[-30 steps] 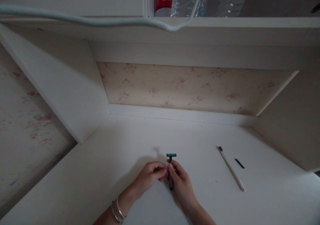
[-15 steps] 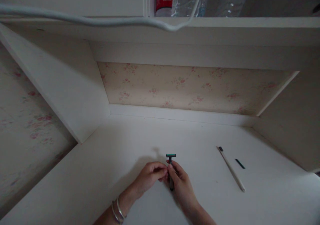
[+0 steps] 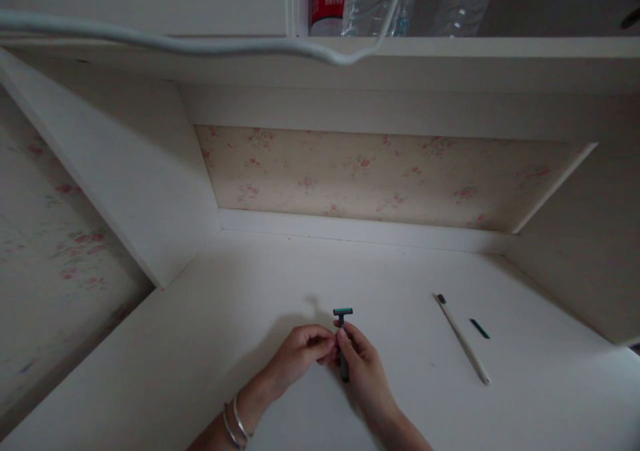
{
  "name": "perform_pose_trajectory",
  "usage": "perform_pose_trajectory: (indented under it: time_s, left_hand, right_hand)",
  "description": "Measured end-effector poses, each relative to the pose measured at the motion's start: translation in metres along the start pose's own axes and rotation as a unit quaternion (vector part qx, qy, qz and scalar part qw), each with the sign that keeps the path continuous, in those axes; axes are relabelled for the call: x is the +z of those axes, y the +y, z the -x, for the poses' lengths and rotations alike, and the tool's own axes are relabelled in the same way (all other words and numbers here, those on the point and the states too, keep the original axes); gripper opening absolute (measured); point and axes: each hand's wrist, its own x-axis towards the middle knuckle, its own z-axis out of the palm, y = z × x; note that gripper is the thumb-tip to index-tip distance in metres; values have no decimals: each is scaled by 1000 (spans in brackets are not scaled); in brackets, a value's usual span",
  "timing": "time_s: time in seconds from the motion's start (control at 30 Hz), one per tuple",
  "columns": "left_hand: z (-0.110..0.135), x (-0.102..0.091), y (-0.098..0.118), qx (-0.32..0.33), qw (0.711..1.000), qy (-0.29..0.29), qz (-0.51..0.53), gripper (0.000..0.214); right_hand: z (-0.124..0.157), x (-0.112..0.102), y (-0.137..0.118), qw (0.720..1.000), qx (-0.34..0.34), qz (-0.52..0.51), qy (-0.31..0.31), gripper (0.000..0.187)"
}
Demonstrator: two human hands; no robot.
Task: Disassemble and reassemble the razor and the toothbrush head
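Observation:
A razor (image 3: 343,364) with a dark handle and a green strip on its head stands upright, head away from me, above the white desktop. My right hand (image 3: 367,377) is closed round its handle, the thumb lying along the front. At the left of the handle, my left hand (image 3: 303,351) has its fingertips pinched together, close against the razor and the right fingers. Whatever those left fingers may hold is hidden. Two silver bangles (image 3: 235,422) circle the left wrist.
On the desktop (image 3: 240,271) to the right lie a toothbrush (image 3: 463,339) with a pale handle and a small dark green strip (image 3: 480,329). Overhead, a white cable (image 3: 225,45) hangs before a shelf (image 3: 475,47) with plastic bottles (image 3: 370,4). Side panels flank the desk.
Both hands keep almost the same place and grip. The razor's head has shifted very slightly to the right.

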Motion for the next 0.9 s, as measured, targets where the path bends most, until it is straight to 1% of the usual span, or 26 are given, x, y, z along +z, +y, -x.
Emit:
perform_pose_trajectory:
  time_s: [0.07, 0.13, 0.2, 0.27, 0.3, 0.37, 0.47, 0.53, 0.6, 0.67, 0.73, 0.9]
  left_hand:
    - [0, -1, -1, -8, 1000, 9, -5, 22]
    - [1, -2, -1, -15, 1000, 16, -8, 21]
    - [1, -3, -2, -23, 999, 20, -11, 21]
    - [1, -4, -2, -33, 999, 23, -17, 22]
    - [2, -4, -2, -36, 999, 25, -21, 22]
    - [2, -4, -1, -38, 998, 27, -29, 22]
    - [2, -4, -1, -35, 998, 28, -34, 22]
    - [1, -4, -1, -37, 998, 27, -34, 21]
    - [1, -4, -1, -37, 998, 25, -34, 21]
    - [1, -4, -1, -33, 998, 24, -37, 21]
    - [1, -4, -1, -33, 998, 24, -41, 22]
    - [2, -3, 0, -39, 998, 22, -42, 21]
  right_hand:
    - [-1, -5, -7, 998, -14, 60, 21, 38]
    - [-5, -17, -18, 987, -36, 133, 78, 41]
    - [-11, -36, -29, 967, -62, 195, 153, 49]
    - [-18, -61, -38, 940, -79, 254, 216, 52]
    - [-21, -75, -42, 921, -86, 292, 244, 51]
    - [-27, -102, -47, 874, -87, 381, 288, 47]
    - [-30, -135, -50, 790, -72, 508, 336, 44]
    - [-30, -148, -52, 734, -52, 577, 354, 42]
    - [-29, -153, -53, 681, -22, 636, 362, 39]
    - [-28, -154, -53, 642, 10, 675, 364, 37]
    - [-27, -153, -53, 627, 31, 691, 358, 36]
    - [-28, -156, -51, 626, 56, 706, 327, 38]
